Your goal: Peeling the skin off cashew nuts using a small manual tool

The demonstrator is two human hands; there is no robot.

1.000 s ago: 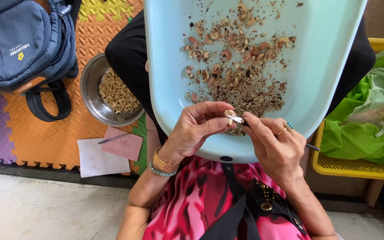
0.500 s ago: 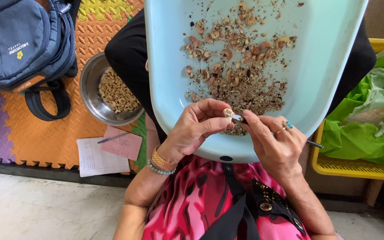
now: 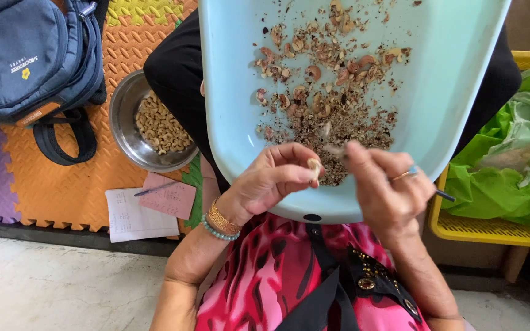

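Nearest, the left hand (image 3: 271, 181) pinches a pale nut (image 3: 314, 167) between thumb and fingers, while the right hand (image 3: 387, 184), blurred, is clenched round a thin tool (image 3: 444, 195) whose tip lies just at 3 o'clock of the nut. Beyond, the blue tray (image 3: 461, 92) holds many skins and some nuts left to peel. At 9 o'clock, the steel bowl (image 3: 122, 122) is partly filled with cleaned nuts.

Steel bowl (image 3: 131, 125) left of tray (image 3: 461, 92)
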